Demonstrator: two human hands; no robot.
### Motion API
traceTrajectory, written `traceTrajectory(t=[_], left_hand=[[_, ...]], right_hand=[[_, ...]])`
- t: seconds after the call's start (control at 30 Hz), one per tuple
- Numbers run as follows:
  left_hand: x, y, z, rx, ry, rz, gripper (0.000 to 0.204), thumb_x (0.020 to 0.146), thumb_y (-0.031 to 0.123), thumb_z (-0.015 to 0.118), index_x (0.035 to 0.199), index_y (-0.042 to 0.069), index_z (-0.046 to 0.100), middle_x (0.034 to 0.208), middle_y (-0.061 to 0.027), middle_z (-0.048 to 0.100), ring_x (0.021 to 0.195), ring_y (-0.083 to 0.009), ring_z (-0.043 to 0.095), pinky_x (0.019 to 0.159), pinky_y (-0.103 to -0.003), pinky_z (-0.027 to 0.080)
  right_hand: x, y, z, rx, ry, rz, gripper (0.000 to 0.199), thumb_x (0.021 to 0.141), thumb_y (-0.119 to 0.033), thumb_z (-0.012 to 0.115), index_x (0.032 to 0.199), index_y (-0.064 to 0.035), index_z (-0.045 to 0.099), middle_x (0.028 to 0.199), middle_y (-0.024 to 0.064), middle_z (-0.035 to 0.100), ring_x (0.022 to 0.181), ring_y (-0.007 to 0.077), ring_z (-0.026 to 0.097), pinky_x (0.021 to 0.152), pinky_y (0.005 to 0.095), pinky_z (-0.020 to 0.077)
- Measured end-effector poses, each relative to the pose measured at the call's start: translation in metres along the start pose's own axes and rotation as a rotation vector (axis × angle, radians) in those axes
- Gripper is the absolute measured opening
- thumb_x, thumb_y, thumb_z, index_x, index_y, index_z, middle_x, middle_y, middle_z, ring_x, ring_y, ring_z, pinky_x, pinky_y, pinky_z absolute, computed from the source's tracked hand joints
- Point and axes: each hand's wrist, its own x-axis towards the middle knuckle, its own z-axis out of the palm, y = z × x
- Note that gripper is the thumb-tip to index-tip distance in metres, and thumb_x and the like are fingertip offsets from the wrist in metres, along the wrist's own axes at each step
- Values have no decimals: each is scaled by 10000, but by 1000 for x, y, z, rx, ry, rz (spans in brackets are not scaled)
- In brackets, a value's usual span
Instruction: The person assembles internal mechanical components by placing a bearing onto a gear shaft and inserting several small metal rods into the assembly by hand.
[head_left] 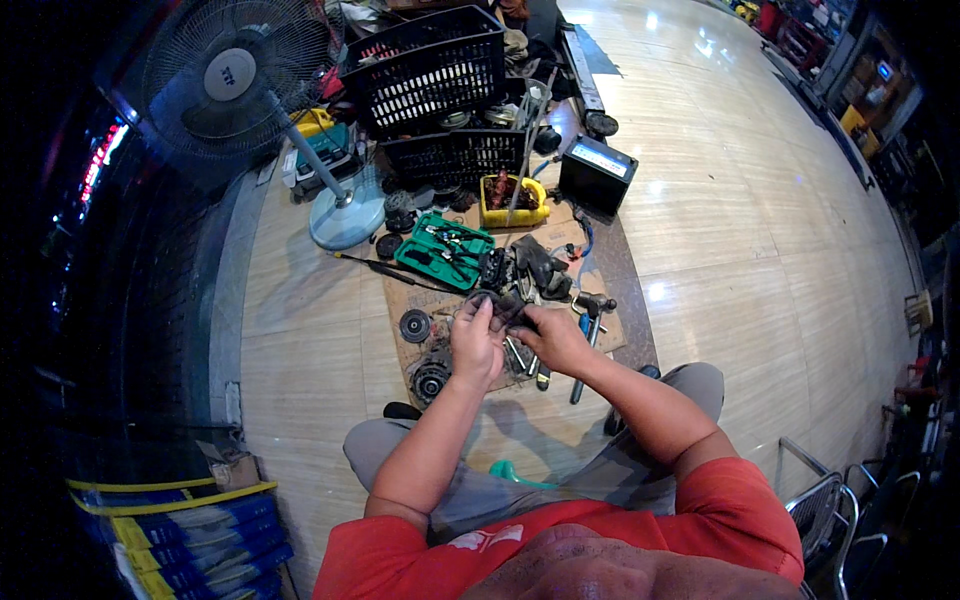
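1. Closest, at the bottom, are a red shirt (600, 530) and the grey trousers (690, 395) of a seated or squatting person, knees apart. A green object (512, 473), mostly hidden, shows between the legs.
2. Both forearms reach up to the middle of the view, where the hands meet over a cardboard sheet (398, 295) on the floor. Between them is a dark, grimy piece (512, 309); its exact kind is too unclear to tell.
3. The left hand (478, 345) has its palm turned inward, thumb raised and fingers curled against the piece. The right hand (555, 340) pinches the piece's right side between thumb and fingers.
4. Left of the hands lie a round dark wheel-like part (415, 325) and, nearer the person, a larger ringed part (431, 380). To their right is a hammer (592, 335).
5. Just beyond the hands are dark, soiled gloves (541, 268) and, to the left, an open green tool case (440, 262).
6. Farther on stand a cut-open yellow container (530, 215) holding reddish-brown parts, with a black battery (597, 185) to its right.
7. Farthest are stacked black baskets (425, 85) and, at left, a pedestal fan (230, 75), on pale, glossy flooring (720, 200).
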Motion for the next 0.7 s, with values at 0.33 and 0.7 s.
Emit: traceTrajectory(t=[0.33,0.7], left_hand=[[1,7,-2,-72,11,-7,93,965,107,502,975,49,575,932,-94,675,816,-192,662,718,-310,530],[-10,12,19,9,-74,-37,125,965,88,503,1002,11,593,899,-68,658,746,-131,595,676,-283,504]], right_hand=[[2,-9,-7,2,-49,95,291,808,-219,705,945,2,575,880,245,635,848,453,599,701,496,486],[3,-2,-8,396,-52,105,288,805,-136,711,1034,4,607,879,161,685,802,264,659,753,359,510]])
